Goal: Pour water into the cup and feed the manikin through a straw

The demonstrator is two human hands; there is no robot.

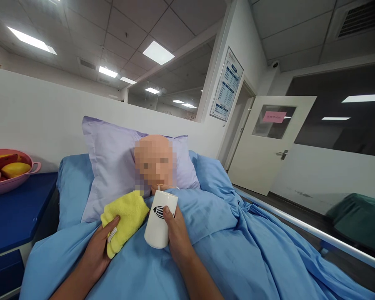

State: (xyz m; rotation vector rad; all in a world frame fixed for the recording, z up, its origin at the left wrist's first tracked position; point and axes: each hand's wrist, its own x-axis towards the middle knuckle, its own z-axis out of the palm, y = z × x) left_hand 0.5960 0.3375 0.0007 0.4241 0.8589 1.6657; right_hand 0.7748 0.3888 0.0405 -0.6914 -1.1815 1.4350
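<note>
In my right hand (178, 235) is a white cup (154, 233) with a black striped fish print, its top leaning toward a manikin (153, 146) lying in bed. A thin pale straw (158, 188) rises from the cup to the manikin's mouth; whether it goes inside cannot be seen. My left hand (98, 250) grips a folded yellow towel (126, 218) with a small white label, thumb on top. The towel sits left of the cup, below the manikin's chin. A lilac pillow (108, 162) supports the head, and a blue quilt (212, 216) covers the body.
At the left, a pink basin (11, 186) with fruit stands on a blue bedside cabinet (15, 227). A metal bed rail (328, 239) runs along the right side. Beyond it are an open door (268, 158) and a dark green covered object (353, 229).
</note>
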